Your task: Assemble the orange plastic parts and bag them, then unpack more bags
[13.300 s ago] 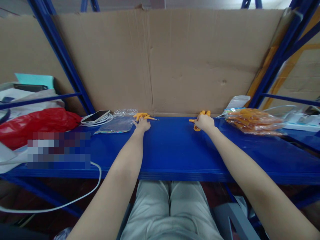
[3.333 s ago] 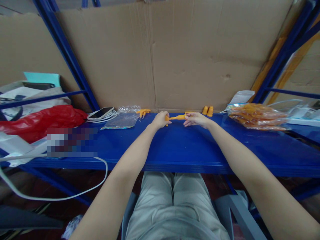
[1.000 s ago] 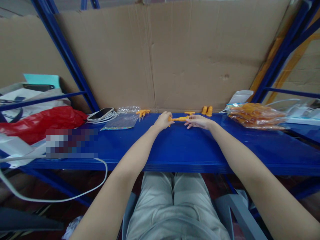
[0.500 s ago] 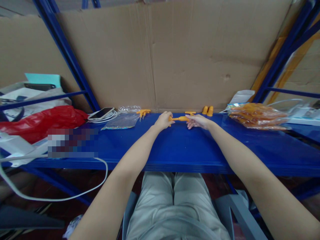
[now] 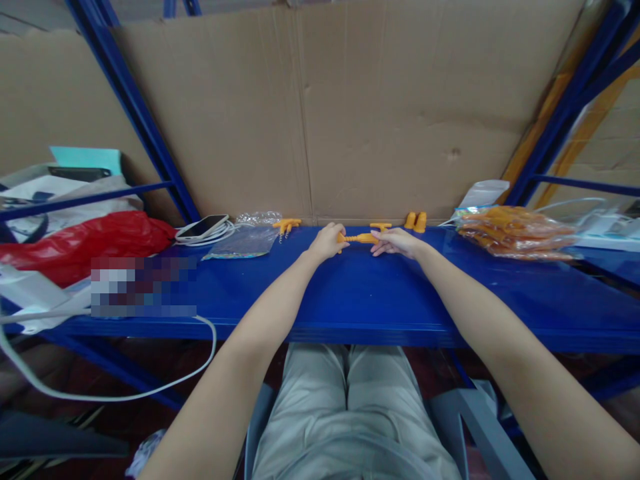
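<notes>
An orange corkscrew (image 5: pixel 353 238) is held level just above the blue tabletop, stretching between both hands. My left hand (image 5: pixel 327 242) is closed around its handle end, which the fingers partly cover. On the other end, an orange sleeve (image 5: pixel 366 238) is pinched by my right hand (image 5: pixel 399 243), with some of the lower fingers loosely bent. Beyond the right hand lies another orange T-shaped handle (image 5: pixel 381 226). Orange corkscrews (image 5: pixel 287 225) with metal spirals rest left of my left hand. Two orange caps (image 5: pixel 416 221) stand at the back, right of the T-shaped handle.
A clear plastic bag (image 5: pixel 240 243) and a phone (image 5: pixel 204 227) on a coiled white cable lie to the left. Further left is a red bag (image 5: pixel 95 243). Bagged orange parts (image 5: pixel 515 230) sit at the right. Cardboard (image 5: pixel 375 120) walls the back.
My right hand's fingers have shifted slightly on the sleeve. My left hand stays in place on the handle end.
</notes>
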Demonstrator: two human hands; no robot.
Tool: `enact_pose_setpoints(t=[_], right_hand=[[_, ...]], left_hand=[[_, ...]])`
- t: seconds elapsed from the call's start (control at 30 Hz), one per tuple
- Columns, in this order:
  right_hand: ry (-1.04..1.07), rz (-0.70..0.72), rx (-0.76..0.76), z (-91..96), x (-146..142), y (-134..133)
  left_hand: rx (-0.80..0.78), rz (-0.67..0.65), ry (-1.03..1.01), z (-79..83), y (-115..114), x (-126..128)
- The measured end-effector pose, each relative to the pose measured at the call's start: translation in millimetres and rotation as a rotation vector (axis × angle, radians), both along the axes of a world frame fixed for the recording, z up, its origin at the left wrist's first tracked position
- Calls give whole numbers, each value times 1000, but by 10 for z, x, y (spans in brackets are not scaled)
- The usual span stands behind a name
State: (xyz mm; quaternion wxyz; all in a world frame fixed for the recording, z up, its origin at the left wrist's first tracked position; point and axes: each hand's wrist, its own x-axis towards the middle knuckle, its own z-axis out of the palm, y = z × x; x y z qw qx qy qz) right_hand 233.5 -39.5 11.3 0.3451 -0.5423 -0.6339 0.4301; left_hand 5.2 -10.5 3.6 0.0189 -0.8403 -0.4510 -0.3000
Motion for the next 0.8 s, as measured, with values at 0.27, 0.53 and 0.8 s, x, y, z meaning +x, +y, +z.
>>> enact_pose_setpoints(t=[0.27, 0.53, 0.8], right_hand=[[34, -3, -64, 32, -20, -20], [124, 58, -116, 43, -6, -18], [95, 72, -48, 27, -19, -54]], left_hand=[[-29, -1, -17, 22, -35, 10], [-16, -18, -3, 1, 7, -13], [-35, -14, 2, -50, 1, -36]])
